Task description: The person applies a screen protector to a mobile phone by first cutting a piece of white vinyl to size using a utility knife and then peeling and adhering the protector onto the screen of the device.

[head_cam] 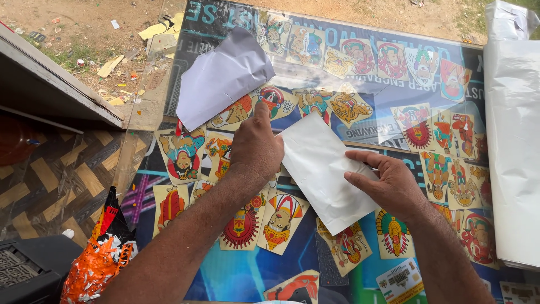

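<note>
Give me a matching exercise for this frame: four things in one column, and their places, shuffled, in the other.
1. white sheet
2. curled white paper
3. orange crumpled wrapper
4. white roll

A. far right edge of the table
B. lower left corner
C. between the left hand and the right hand
D. lying loose at upper left

Pairs: 1-C, 2-D, 3-B, 4-A

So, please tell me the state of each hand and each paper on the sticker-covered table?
Left hand: pressing flat on the edge of the white rectangular paper sheet.
Right hand: holding the same sheet's right edge.
Curled pale paper piece: lying loose, bent upward.
Large white sheets: stacked flat.
</note>
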